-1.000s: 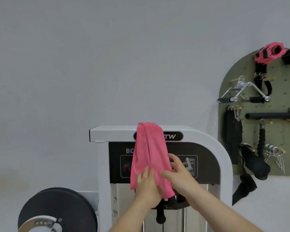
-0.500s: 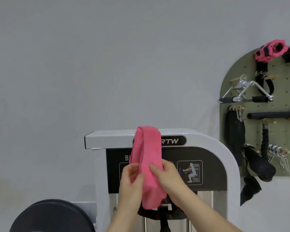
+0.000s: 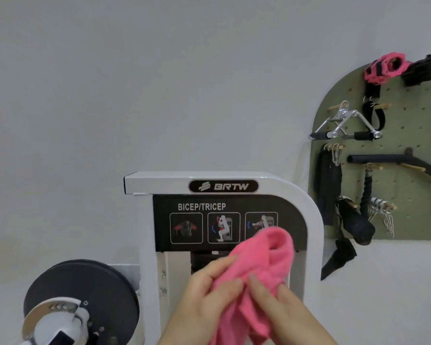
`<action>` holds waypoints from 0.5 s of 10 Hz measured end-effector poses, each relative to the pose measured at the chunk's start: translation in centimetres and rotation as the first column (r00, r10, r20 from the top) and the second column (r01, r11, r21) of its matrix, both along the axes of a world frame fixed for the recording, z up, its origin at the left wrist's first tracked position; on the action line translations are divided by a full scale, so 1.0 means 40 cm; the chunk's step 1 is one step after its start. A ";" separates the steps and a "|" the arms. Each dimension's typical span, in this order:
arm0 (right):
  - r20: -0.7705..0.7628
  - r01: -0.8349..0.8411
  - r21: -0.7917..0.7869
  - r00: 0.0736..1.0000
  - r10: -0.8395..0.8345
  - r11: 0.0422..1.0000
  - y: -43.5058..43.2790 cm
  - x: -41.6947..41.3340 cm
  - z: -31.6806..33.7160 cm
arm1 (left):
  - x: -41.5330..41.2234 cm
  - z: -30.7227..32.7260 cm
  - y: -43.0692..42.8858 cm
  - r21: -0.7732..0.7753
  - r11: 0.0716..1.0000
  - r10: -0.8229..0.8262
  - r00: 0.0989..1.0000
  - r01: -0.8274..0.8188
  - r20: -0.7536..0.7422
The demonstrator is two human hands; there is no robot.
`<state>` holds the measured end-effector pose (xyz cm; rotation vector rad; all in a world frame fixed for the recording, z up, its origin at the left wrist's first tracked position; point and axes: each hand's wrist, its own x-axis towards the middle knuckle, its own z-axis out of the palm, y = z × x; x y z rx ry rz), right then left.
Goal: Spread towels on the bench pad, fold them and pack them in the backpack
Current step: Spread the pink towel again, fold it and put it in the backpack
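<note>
- Fingers [image 3: 230, 282] of our left hand [image 3: 202, 297] and of our right hand [image 3: 286, 312] curl into the pink towel [image 3: 266, 260] and pinch its folds.
- Bunched, the towel sits in the air in front of the white machine [image 3: 147, 245].
- Its long axis runs from the bottom edge up and rightward, and its rounded loop points up-right.
- We judge this the fetching step. Next we carry it to the bench pad, out of view, and shake it flat.
</note>
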<state>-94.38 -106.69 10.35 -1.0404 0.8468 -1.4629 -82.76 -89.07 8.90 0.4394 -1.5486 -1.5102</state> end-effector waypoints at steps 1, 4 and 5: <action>0.065 0.290 -0.038 0.956 -0.287 0.956 0.666 0.050 -0.005 | 0.014 -0.008 0.083 0.127 0.992 -0.002 0.995 0.015 -0.095; -0.469 0.213 0.173 0.876 -0.109 0.962 0.861 -0.164 -0.058 | 0.109 0.028 0.282 0.176 0.929 0.360 0.907 -0.326 -0.221; -0.982 0.490 0.096 0.190 0.001 0.866 0.990 -0.243 -0.120 | 0.126 0.050 0.397 -0.039 0.949 0.312 0.949 -0.314 -0.037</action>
